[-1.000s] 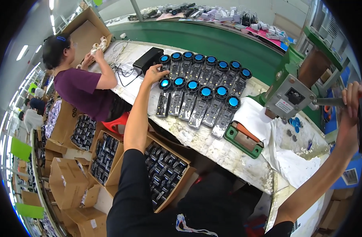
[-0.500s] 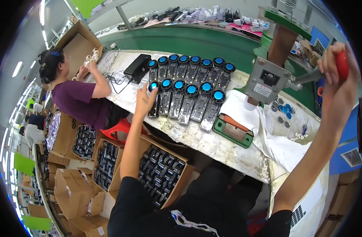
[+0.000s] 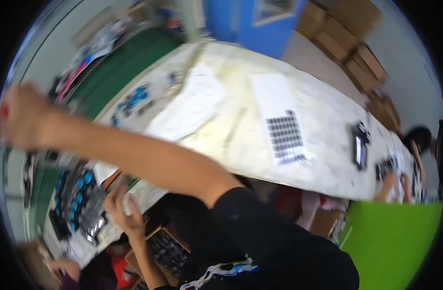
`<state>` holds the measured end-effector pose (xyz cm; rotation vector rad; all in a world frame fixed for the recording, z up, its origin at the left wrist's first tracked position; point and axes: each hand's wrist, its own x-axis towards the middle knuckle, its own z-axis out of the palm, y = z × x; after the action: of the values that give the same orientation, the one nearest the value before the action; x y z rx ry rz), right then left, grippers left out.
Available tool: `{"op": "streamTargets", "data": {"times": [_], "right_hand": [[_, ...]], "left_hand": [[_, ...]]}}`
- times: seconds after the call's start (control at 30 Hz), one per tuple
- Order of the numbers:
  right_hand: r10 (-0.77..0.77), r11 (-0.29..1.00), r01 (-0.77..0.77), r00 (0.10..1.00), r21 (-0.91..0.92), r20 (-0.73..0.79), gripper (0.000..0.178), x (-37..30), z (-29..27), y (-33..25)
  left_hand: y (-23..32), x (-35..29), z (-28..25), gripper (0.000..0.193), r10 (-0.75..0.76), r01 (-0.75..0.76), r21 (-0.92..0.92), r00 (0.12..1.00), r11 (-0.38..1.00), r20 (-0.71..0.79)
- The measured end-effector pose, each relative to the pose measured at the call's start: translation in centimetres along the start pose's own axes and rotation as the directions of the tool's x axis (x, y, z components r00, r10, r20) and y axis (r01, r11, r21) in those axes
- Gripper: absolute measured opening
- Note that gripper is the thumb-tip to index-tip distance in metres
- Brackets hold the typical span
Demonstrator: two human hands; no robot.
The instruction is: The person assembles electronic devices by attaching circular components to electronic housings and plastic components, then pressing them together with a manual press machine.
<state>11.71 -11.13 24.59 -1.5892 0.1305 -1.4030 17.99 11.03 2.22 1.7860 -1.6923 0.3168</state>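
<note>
At the far left, my right hand (image 3: 25,118) is closed around the red knob (image 3: 4,110) of the press lever, with the arm stretched across the view. Below that arm, my left hand (image 3: 125,212) hovers by the table's near edge; its fingers are apart and curved, and motion blurs them. I make out nothing held in it. Just left of it lie rows of clear-and-dark handheld devices with round blue caps (image 3: 87,178). The brown press base (image 3: 111,180) shows partly between my hand and forearm. A white cloth (image 3: 195,104) lies beyond my forearm.
Loose blue discs (image 3: 137,96) lie past the cloth. On the white table (image 3: 236,96) are a sheet with dark squares (image 3: 285,137) and a black device (image 3: 360,150). A carton of dark parts (image 3: 168,251) stands below. Other people's hands show at right and lower left.
The view has swung to the right, so the press and devices now sit at the left. My left hand has left the front-row device and is nearer the press base. My right hand stays on the knob.
</note>
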Motion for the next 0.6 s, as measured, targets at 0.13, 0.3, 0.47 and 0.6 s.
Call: {"op": "streamTargets", "data": {"times": [0.13,0.3,0.47,0.6], "right_hand": [[-0.214,0.856,0.141,0.972,-0.497,-0.094,0.031,-5.5,-9.1,-3.3],[-0.393,0.498,0.141,0.916,-0.855,-0.077,0.041,-14.0,-18.8,-5.7],[-0.455,-0.504,-0.682,0.731,-0.53,-0.508,0.078,-39.7,-44.0,-16.5],[-0.353,-0.467,-0.883,0.23,-0.043,-0.907,0.123,-51.2,-45.8,-24.0]], "left_hand": [[10.5,0.7,11.1,0.029,0.296,-0.174,-0.454,0.931,0.874,0.215],[23.3,3.1,15.0,0.027,0.517,-0.27,-0.723,0.844,0.636,0.14],[28.5,1.6,14.3,0.033,0.54,-0.215,-0.802,0.828,0.558,0.154],[29.7,0.7,15.7,0.033,0.568,-0.263,-0.756,0.805,0.599,0.17]]}}
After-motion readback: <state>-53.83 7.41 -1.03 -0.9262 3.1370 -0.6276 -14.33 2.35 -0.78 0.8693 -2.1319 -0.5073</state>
